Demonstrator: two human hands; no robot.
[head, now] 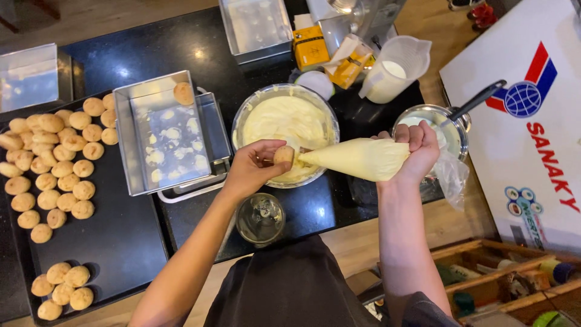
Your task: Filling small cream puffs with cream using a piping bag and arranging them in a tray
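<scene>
Nearest the body, a small clear glass jar (260,218) stands on the black countertop (315,209), just below the hands. Left hand (253,166) is curled narrow, fingers & thumb pinching 1 small round golden pastry puff (283,155). Right hand (417,148) is fisted tight round the twisted top of a cream-filled clear plastic piping bag (360,158), tip touching the puff. Both are held over the near rim of a big round bowl of pale cream (284,121). To the left: a rectangular metal tin (158,136) w/ 1 puff, then a dark tray of many puffs (115,242). Farther back, a white plastic measuring jug (396,68).
</scene>
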